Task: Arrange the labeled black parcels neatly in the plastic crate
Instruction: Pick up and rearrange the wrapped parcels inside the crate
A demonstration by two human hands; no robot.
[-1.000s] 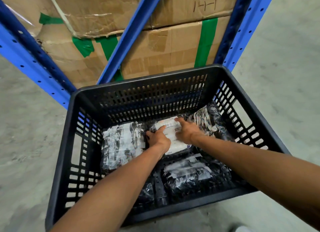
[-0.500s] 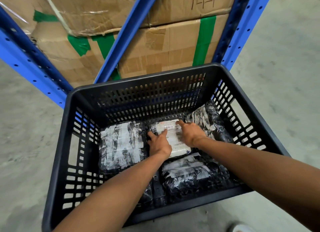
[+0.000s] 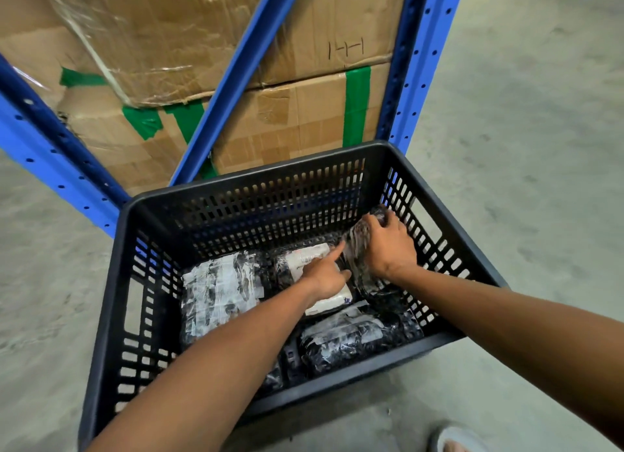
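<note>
A black slatted plastic crate (image 3: 111,282) stands on the floor with several black parcels in it. One large taped parcel (image 3: 219,289) lies flat at the left, another (image 3: 354,340) lies near the front right. A white-labelled parcel (image 3: 304,259) lies in the middle under my left hand (image 3: 326,276), whose forefinger points right while its palm rests on the label. My right hand (image 3: 388,245) grips the top of a black parcel (image 3: 358,249) that stands tilted against the crate's right wall.
Blue shelving uprights (image 3: 415,73) and a diagonal brace (image 3: 236,80) stand just behind the crate, with stacked cardboard boxes (image 3: 297,120) bound in green tape. Bare concrete floor (image 3: 523,147) lies to the right and left. A shoe tip (image 3: 452,441) shows at the bottom.
My right hand left the middle labelled parcel, moved right and took hold of the parcel by the right wall, raising it on edge. My left hand stays on the middle parcel.
</note>
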